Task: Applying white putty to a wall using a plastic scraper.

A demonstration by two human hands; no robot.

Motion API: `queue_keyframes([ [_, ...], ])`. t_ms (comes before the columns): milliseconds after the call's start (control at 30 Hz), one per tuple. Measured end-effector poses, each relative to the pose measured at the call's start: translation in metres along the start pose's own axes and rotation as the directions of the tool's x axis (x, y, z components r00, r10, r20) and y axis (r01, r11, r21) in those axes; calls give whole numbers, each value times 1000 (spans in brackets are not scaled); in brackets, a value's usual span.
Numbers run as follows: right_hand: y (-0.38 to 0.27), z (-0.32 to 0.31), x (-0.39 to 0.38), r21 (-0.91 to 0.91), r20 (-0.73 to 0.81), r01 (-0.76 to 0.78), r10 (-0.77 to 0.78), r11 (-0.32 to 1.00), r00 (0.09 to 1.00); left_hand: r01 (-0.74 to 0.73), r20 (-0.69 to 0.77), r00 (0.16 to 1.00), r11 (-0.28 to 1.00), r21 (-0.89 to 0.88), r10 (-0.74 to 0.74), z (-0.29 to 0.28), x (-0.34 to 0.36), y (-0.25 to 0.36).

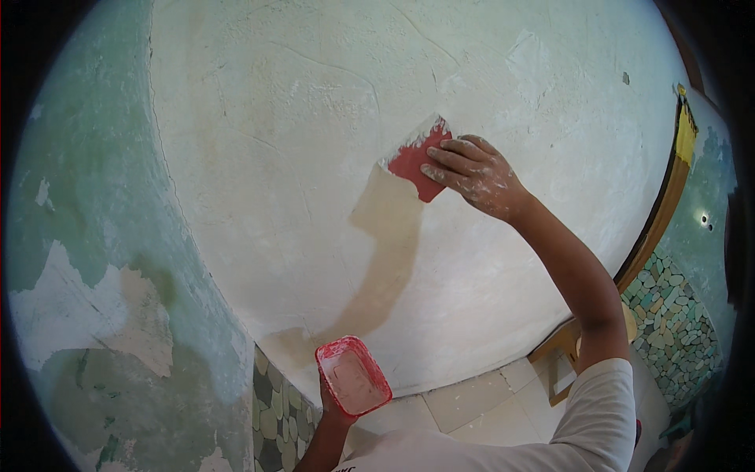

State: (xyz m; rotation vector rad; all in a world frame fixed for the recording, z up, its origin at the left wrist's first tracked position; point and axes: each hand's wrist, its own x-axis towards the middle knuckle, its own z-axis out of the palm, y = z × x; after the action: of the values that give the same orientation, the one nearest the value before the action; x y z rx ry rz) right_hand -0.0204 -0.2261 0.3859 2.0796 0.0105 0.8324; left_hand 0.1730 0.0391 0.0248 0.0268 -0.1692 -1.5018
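My right hand (472, 175), speckled with white compound, grips a flat red spreader (414, 169) with a whitish smear along its upper edge, held against the pale plastered wall (299, 102) in the upper middle. Its fingers lie over the spreader and its shadow falls down-left on the wall. Lower in the view, my left hand (334, 408) holds a red rectangular tub (354, 374) with pale paste inside, mostly hidden beneath it.
A patchy green wall (86, 197) meets the plaster at left. At right are a wood edge (657, 220) with yellow at its top and pebble cladding (667, 330). A wooden item (550, 354), partly hidden by my arm, stands on the tiled floor (460, 397).
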Motion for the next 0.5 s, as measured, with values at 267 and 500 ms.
queue_keyframes([
  [267, 18, -9, 31, -133, -289, -252, 206, 959, 935, 25, -26, 999, 1000, 19, -25, -15, 9, -6],
  [500, -1, 29, 42, -146, -297, -335, 282, 931, 912, 9, -9, 1000, 1000, 24, -9, -31, 13, -7],
])
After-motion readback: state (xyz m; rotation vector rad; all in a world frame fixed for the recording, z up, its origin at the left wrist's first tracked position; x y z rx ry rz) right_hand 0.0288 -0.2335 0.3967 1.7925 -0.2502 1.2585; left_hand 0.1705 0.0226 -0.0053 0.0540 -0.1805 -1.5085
